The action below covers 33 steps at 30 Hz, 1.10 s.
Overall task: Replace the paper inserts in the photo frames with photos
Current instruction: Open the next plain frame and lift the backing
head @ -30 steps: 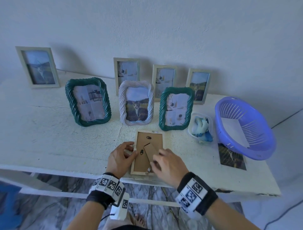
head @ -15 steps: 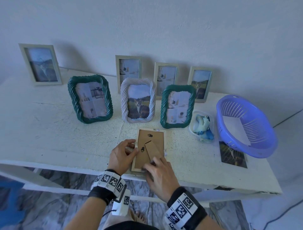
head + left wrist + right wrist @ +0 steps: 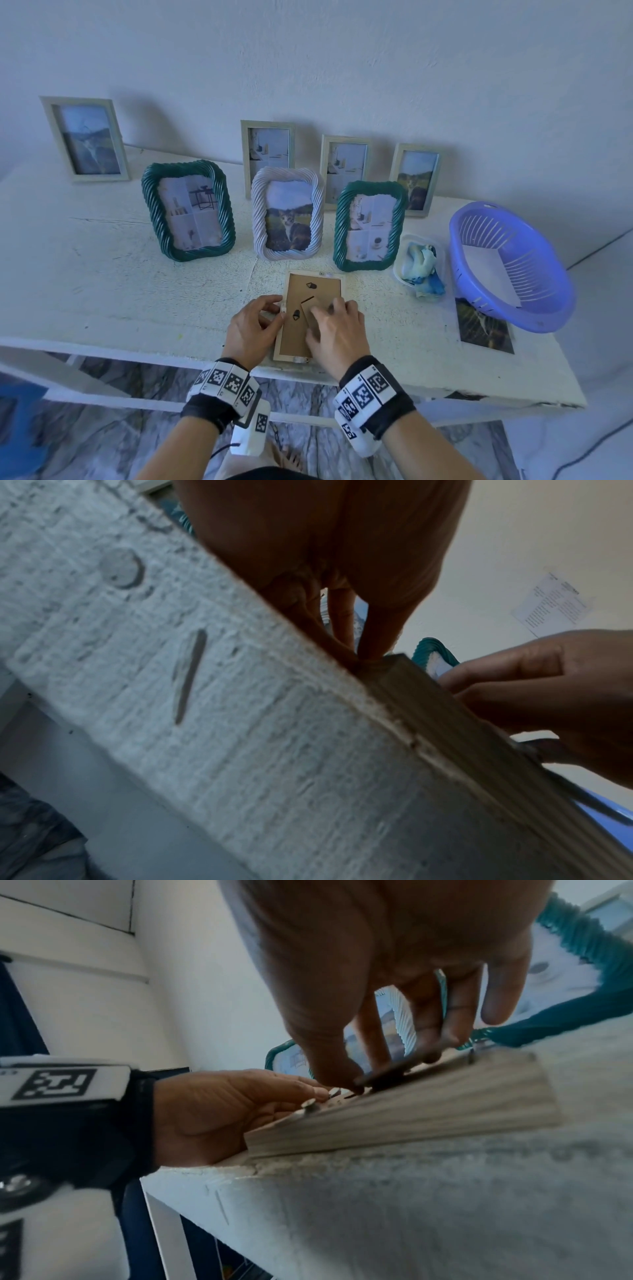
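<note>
A pale wooden photo frame point(image 3: 313, 284) lies face down at the table's front edge, brown backing up. My left hand point(image 3: 278, 308) grips its left edge, fingertips curled at a small metal tab point(image 3: 308, 1104). My right hand point(image 3: 325, 308) lies on the backing, with thumb and fingers pinching the raised stand flap point(image 3: 387, 1074). The frame's side point(image 3: 462, 737) fills the left wrist view, with the left fingertips point(image 3: 363, 653) on its corner. A loose photo point(image 3: 484, 325) lies to the right.
Several upright frames stand behind: two green point(image 3: 188, 209) point(image 3: 368, 226), one white with a cat photo point(image 3: 287, 214), and pale ones along the wall. A purple basket point(image 3: 534, 318) holds white paper at the right. A small tub with cloth point(image 3: 421, 263) sits beside it.
My right hand has slid from the frame's near end up onto the stand flap. The left hand has stayed at the frame's left edge.
</note>
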Motion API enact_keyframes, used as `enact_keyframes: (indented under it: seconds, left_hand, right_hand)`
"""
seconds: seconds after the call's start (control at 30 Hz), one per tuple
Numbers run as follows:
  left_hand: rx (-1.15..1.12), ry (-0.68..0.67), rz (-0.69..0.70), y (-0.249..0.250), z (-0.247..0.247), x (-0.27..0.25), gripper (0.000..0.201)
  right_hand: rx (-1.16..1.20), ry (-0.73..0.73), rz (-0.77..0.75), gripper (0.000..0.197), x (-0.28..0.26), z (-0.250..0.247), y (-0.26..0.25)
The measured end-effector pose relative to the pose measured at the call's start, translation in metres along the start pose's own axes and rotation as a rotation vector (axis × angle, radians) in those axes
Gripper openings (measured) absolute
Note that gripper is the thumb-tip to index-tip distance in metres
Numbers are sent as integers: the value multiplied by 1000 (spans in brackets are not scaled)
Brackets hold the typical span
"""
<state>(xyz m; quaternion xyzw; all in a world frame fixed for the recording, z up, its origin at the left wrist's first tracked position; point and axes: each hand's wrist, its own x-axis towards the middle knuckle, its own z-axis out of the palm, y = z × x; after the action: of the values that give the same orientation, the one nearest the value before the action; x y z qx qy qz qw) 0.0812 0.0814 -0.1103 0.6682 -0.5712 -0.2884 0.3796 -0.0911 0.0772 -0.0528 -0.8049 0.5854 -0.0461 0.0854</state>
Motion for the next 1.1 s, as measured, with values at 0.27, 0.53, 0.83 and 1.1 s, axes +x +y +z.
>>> enact_keyframes:
  seconds: [0.27,0.53,0.83,1.1]
  left_hand:
    - [-10,11,1,-2,0,0,27]
    - [-16,0,-21,-4,0,0,27]
    - [-26,-6,-19,-5,0,1,28]
    - [-15,-14,5,-5,-1,1,26]
  right_hand:
    - [-128,124,125,24,-8,-11,11]
    - [35,74,297,38,-29,-20,87]
    - [81,71,235,40,-29,-2,90]
    - [95,-213,32,90,3,-1,27]
